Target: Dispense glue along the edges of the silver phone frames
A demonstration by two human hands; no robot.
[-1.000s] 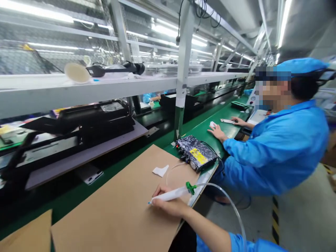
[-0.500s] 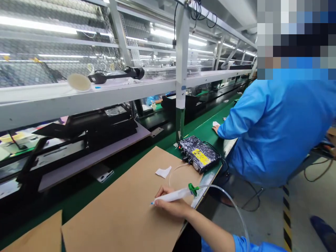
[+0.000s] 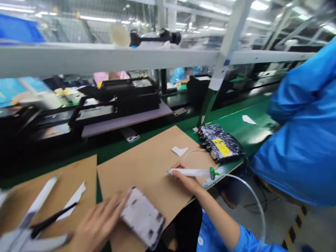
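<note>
My right hand (image 3: 185, 177) rests on a brown cardboard sheet (image 3: 152, 164) and is closed round a white dispensing syringe (image 3: 189, 172) with a blue tip, a green cap and a clear hose (image 3: 249, 196) trailing right. My left hand (image 3: 98, 225) is low at the front, blurred, its fingers on the near-left edge of a flat white panel (image 3: 143, 217) that lies tilted on the cardboard. A small white scrap (image 3: 179, 151) lies beyond the syringe.
A black box with a yellow label (image 3: 219, 144) sits on the green bench (image 3: 236, 122). A second cardboard sheet (image 3: 47, 196) at left carries white strips and a black stick. A co-worker in blue (image 3: 304, 133) stands close at right. A conveyor with black frames runs behind.
The view has swung left and down. My left hand has come into view with the white panel. My right hand still holds the syringe. The co-worker has moved closer at right.
</note>
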